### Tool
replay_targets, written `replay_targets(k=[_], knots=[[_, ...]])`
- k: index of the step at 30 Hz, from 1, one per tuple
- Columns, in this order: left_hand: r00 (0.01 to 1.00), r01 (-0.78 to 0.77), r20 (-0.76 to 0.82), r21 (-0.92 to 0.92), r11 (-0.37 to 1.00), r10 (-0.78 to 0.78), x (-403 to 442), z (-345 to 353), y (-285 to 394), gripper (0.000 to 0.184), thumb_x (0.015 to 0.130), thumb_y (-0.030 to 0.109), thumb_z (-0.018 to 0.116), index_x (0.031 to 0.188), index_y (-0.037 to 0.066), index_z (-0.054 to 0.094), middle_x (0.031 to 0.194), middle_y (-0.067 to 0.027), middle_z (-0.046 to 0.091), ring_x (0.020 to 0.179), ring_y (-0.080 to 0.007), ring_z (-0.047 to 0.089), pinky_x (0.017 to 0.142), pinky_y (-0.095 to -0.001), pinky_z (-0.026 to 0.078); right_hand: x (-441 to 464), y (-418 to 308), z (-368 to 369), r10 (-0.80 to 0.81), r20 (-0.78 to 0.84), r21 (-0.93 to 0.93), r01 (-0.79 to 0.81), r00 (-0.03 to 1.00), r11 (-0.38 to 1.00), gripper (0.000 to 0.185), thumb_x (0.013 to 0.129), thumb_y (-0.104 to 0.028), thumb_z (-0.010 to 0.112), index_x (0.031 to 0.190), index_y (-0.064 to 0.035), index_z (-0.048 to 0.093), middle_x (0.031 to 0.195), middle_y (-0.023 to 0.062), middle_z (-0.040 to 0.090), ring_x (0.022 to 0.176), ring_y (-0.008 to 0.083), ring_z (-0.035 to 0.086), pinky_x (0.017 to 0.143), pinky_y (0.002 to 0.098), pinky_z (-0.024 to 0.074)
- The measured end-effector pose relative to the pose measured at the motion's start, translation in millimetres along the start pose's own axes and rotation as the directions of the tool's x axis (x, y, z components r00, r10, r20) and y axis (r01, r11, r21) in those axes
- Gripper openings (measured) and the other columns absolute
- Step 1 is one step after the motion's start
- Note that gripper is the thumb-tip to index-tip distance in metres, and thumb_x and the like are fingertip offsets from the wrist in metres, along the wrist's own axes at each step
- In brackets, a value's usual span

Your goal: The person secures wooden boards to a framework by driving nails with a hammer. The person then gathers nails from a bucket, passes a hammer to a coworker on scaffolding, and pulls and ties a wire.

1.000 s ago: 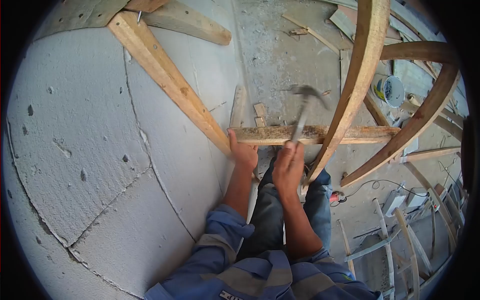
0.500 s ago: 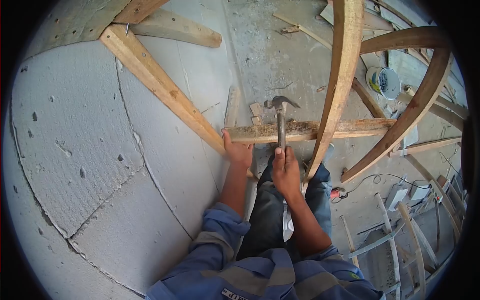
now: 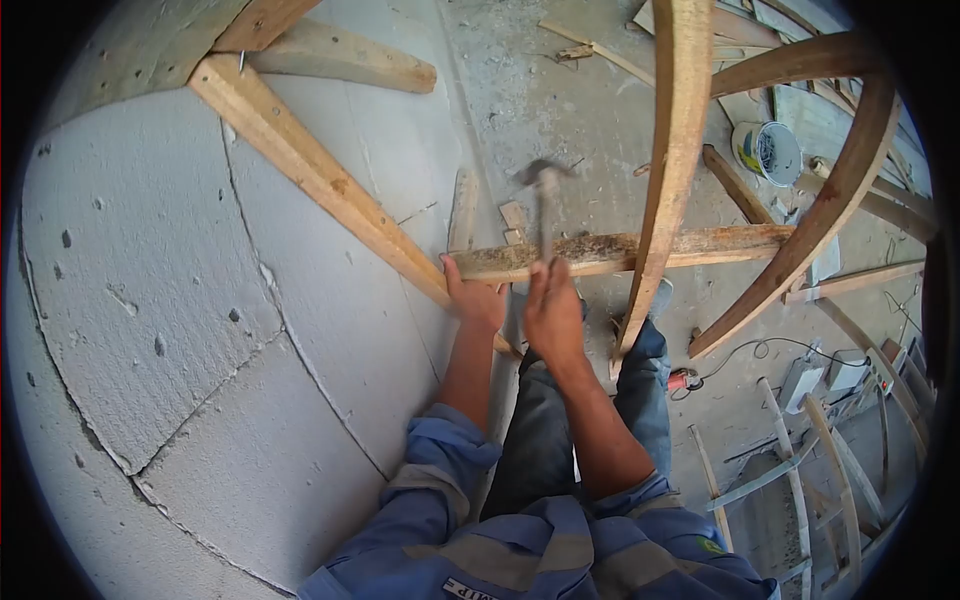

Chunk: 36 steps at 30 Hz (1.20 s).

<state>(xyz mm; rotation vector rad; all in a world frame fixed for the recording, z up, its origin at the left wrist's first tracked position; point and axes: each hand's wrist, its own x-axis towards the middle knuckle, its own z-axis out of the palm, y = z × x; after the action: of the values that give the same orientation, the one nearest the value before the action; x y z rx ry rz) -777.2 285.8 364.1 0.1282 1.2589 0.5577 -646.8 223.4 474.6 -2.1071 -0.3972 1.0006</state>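
Grey flr, floor [image 3: 600, 115] dusty, w/ pale specks & crumbs scattered abt. Far side: thin wood strip [image 3: 610, 57] lying at a slant; messy pile of boards [image 3: 745, 32] far R. Nr the pile, white bucket [image 3: 745, 150] standing, small grey bits inside, too tiny to ID. Couple of small wood blocks [image 3: 513, 215], left of ctr. Nearer, on R: red tool [image 3: 680, 380], dk cord [image 3: 737, 353] looping twd two pale boxes [image 3: 800, 384], set side by side.
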Motion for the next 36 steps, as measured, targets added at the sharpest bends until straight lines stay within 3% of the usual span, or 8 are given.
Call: replay_targets(k=[3,6,8,11,17,21,26,36], knots=[[0.999,-0.031,-0.01,-0.03,0.999,0.031,10.8,-11.3,-0.6,0.099,0.089,0.086,0.042,0.159,0.017,0.032,0.161,-0.008,0.036,0.147,-0.0281,0.035,0.118,-0.0482,0.025,4.3,-19.4,10.2,0.236,0.014,0.123,-0.236,0.972,0.964,0.025,0.106,-0.023,0.051,0.11,0.0014,0.047,0.079,0.0345,0.065,0.08,0.0509,0.068,0.071,0.0602,0.0521],[0.804,0.311,0.594,-0.417,0.854,-0.003,56.4,-69.0,-16.1,0.099,0.089,0.085,0.042,0.158,0.016,0.032,0.158,-0.0097,0.039,0.143,-0.0285,0.039,0.116,-0.0465,0.029,5.5,57.2,56.0,-0.134,0.331,-0.157,0.195,0.934,0.968,0.028,0.105,-0.023,0.048,0.106,0.0043,0.052,0.089,0.034,0.062,0.085,0.0513,0.066,0.078,0.0585,0.0521],[0.989,-0.063,0.132,-0.023,0.998,0.066,13.6,-6.7,1.1,0.098,0.09,0.085,0.043,0.158,0.015,0.033,0.154,-0.0093,0.043,0.138,-0.0287,0.044,0.114,-0.0449,0.033,8.6,74.5,63.3,-0.112,0.44,-0.153,0.198,0.891,0.968,0.038,0.107,-0.031,0.043,0.103,0.0047,0.055,0.095,0.0348,0.063,0.088,0.0535,0.065,0.081,0.0579,0.0505],[0.988,-0.103,0.121,0.017,0.995,0.1,-2.6,10.6,3.0,0.099,0.09,0.084,0.044,0.159,0.014,0.032,0.156,-0.0093,0.042,0.14,-0.0287,0.043,0.116,-0.0461,0.031,-3.8,11.0,13.1,0.155,0.272,-0.078,-0.139,0.95,0.987,0.036,0.109,-0.03,0.043,0.104,0.0042,0.054,0.088,0.0326,0.064,0.089,0.0534,0.064,0.079,0.0577,0.0494],[0.994,-0.03,-0.108,-0.019,0.999,0.028,3.8,3.7,1.1,0.099,0.09,0.083,0.046,0.16,0.015,0.031,0.158,-0.0088,0.04,0.144,-0.0283,0.039,0.119,-0.0466,0.026,-1.1,13.6,25.8,-0.015,0.051,-0.083,0.019,0.999,0.996,0.024,0.107,-0.021,0.05,0.102,0.0018,0.055,0.082,0.0255,0.063,0.07,0.04,0.069,0.063,0.0478,0.054],[0.987,-0.114,0.111,-0.043,0.993,0.118,21.7,-6.2,-2.7,0.1,0.088,0.082,0.051,0.159,0.014,0.033,0.159,-0.0097,0.039,0.144,-0.0298,0.038,0.119,-0.0486,0.027,0.5,95.6,86.3,-0.06,0.456,-0.372,0.251,0.888,0.893,0.031,0.103,-0.027,0.054,0.105,0.0039,0.055,0.087,0.0313,0.065,0.081,0.0484,0.069,0.071,0.0535,0.056],[0.999,-0.014,0.03,-0.127,0.992,0.018,11.9,-6.4,-2.8,0.103,0.085,0.081,0.057,0.158,0.011,0.036,0.158,-0.0126,0.041,0.143,-0.0334,0.04,0.121,-0.0517,0.029,-4.0,30.2,16.7,0.138,0.234,-0.091,-0.12,0.962,0.989,0.034,0.105,-0.029,0.048,0.108,0.0048,0.05,0.09,0.0385,0.066,0.086,0.0556,0.065,0.075,0.0602,0.0524],[0.964,-0.224,-0.123,0.1,0.969,0.235,5.9,-6.7,-36.0,0.097,0.087,0.063,0.063,0.16,0.009,0.029,0.16,-0.0134,0.035,0.147,-0.0319,0.035,0.122,-0.0532,0.023,-65.0,60.3,-59.8,0.076,0.227,0.129,-0.107,0.971,0.986,0.033,0.109,-0.034,0.047,0.105,-0.0019,0.048,0.071,0.0297,0.06,0.069,0.0531,0.062,0.061,0.0567,0.0466]])
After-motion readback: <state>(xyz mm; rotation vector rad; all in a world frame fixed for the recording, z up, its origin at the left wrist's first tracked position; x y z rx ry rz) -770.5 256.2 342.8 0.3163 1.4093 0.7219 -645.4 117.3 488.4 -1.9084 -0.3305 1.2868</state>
